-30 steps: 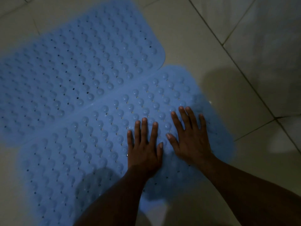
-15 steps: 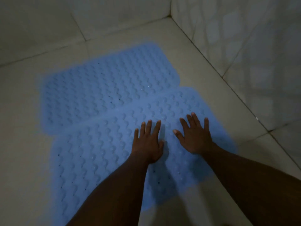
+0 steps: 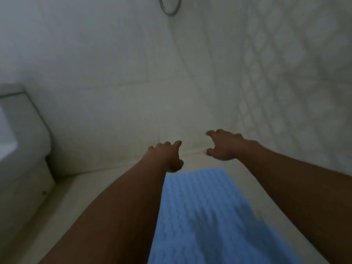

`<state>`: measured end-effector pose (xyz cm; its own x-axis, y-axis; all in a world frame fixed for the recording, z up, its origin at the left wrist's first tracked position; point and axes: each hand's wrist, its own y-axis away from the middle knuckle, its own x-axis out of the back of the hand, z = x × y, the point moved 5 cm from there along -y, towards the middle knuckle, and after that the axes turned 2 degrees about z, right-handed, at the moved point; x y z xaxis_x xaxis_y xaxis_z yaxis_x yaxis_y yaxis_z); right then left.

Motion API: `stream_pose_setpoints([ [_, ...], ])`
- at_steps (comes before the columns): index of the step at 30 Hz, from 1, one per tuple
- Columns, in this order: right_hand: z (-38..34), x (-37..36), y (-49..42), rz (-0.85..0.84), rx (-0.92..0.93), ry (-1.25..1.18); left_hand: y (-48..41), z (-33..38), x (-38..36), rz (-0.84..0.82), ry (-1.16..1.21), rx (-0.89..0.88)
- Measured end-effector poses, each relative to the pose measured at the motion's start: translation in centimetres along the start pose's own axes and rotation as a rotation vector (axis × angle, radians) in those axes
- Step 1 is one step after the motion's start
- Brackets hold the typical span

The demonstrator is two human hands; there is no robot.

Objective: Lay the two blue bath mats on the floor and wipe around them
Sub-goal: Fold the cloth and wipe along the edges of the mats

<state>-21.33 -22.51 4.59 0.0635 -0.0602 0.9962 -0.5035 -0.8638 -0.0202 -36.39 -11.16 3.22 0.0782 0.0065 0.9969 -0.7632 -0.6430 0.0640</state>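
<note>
A blue bath mat with a bumpy surface lies flat on the pale tiled floor, between my two forearms; only one stretch of blue shows, and I cannot tell the two mats apart here. My left hand hovers in the air past the mat's far edge, fingers loosely spread, holding nothing. My right hand is lifted beside it to the right, fingers curled apart and empty. The view is blurred.
A white toilet stands at the left, close to the floor strip beside the mat. A tiled wall rises straight ahead, a patterned tiled wall at the right. A metal ring hangs high on the wall.
Both hands have lifted off the mat and moved forward into the air. The view has swung up from the floor to the wall, and the toilet has come into sight.
</note>
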Motion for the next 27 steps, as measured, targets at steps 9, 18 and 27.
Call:
stream_pose_setpoints([
  [9, -7.1, 21.4, -2.6, 0.255, 0.128, -0.015, 1.7, -5.3, 21.3, 0.275, -0.052, 0.106],
  [18, -9.7, 24.4, -3.1, 0.255, 0.144, -0.024, 2.9, -7.0, 24.9, 0.317, -0.048, 0.125],
  [27, -8.2, 20.8, -5.0, 0.189, 0.154, -0.059, 1.1, -8.1, 22.1, 0.246, -0.053, 0.141],
])
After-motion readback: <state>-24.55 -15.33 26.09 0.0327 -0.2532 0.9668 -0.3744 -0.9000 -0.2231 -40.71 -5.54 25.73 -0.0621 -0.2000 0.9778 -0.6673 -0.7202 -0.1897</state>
